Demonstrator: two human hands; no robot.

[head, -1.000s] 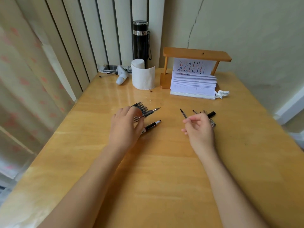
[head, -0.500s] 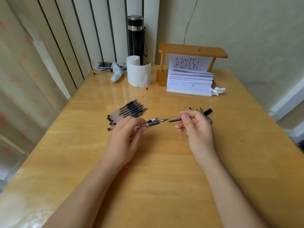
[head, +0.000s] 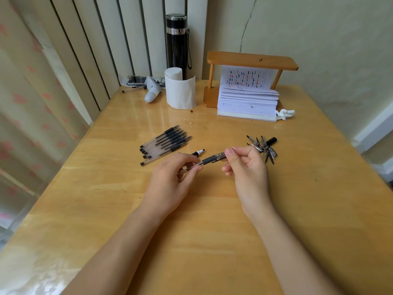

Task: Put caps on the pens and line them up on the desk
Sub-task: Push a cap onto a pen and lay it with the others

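Note:
My left hand (head: 172, 177) grips the barrel of a clear gel pen (head: 207, 161) with a black grip, held just above the desk. My right hand (head: 246, 169) pinches a clear cap (head: 221, 156) that sits over the pen's tip end. Several uncapped pens (head: 164, 143) lie side by side on the desk to the left, tips pointing far right. A black marker (head: 197, 153) lies partly hidden behind my left hand. A loose heap of caps (head: 264, 147) rests to the right of my right hand.
At the back of the wooden desk (head: 212, 231) stand a toilet paper roll (head: 179, 90), a black flask (head: 176, 41), a wooden stand (head: 251, 62) over a paper stack (head: 247, 105), and a crumpled tissue (head: 286, 113). A small white device (head: 152, 91) lies far left.
My left hand lifted a pen away from the row and my right hand picked up a cap. The two hands came together, and the cap is now over the pen's tip.

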